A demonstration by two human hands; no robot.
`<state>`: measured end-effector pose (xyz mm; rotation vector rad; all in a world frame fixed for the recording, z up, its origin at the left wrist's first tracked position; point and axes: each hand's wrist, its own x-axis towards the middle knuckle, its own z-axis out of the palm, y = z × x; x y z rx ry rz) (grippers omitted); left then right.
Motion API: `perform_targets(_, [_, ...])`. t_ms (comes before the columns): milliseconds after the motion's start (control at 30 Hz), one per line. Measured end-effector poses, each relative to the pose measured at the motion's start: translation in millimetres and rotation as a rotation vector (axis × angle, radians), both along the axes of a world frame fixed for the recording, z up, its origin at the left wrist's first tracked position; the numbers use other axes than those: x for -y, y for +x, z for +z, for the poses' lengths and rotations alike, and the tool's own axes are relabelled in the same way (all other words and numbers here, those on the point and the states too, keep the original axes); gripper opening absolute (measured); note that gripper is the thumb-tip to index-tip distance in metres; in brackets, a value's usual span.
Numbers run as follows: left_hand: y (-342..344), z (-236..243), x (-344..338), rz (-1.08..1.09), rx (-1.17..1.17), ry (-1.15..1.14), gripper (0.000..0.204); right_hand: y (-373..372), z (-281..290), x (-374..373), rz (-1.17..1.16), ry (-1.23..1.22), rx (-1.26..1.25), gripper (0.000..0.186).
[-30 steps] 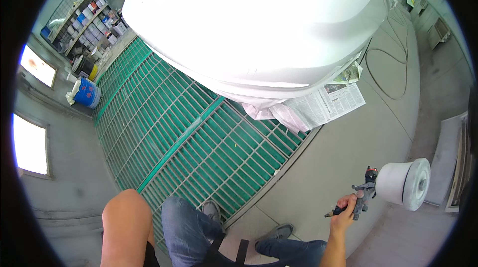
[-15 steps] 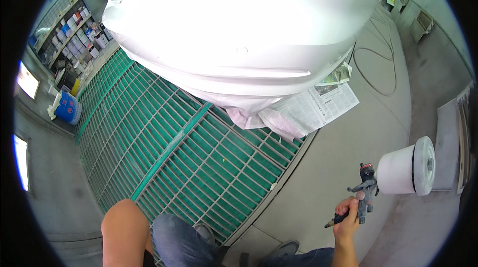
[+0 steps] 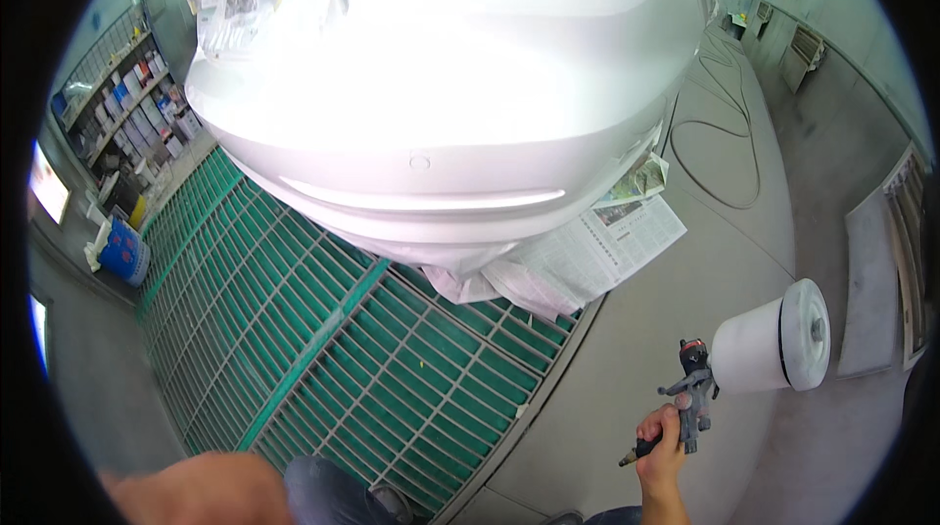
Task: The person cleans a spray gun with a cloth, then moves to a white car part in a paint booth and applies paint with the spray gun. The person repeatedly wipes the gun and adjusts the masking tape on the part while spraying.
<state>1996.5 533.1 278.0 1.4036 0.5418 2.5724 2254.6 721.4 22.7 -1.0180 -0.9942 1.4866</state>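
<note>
My right hand (image 3: 661, 449) is wrapped round the handle of a spray gun (image 3: 694, 390), low on the right. The gun's white paint cup (image 3: 749, 349) tilts out to the right, its round lid facing away from the handle. At the lower left edge is my left arm or hand (image 3: 201, 494), smeared by motion, its fingers not readable. Ahead, apart from both hands, stands a glossy white car bumper (image 3: 421, 167) with a small round mark and a long groove. Newspaper masking (image 3: 587, 256) hangs below its right side.
Green-backed metal floor grating (image 3: 323, 329) spans the left and middle. A hose (image 3: 754, 167) loops over the grey floor at right. Shelves of cans (image 3: 127, 99) and a blue bucket (image 3: 123, 253) stand at left. Panels (image 3: 871, 270) lean on the right wall.
The view has shifted, showing more masking at the bumper's upper left. My left arm has moved lower and left, now blurred. My right hand still grips the spray gun.
</note>
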Motion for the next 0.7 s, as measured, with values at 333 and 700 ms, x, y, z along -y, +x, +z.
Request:
perform_targets(333, [27.8, -283.6, 11.4, -0.250, -0.921, -1.134, 0.017, 13.2, -18.8, -3.8, -0.026, -0.064, 0.048, 0.017])
perform_targets(700, [34.3, -327.4, 36.2, -0.659, -1.246, -1.114, 0.029, 19.0, -36.0, 7.4, 0.069, -0.076, 0.159, 0.035])
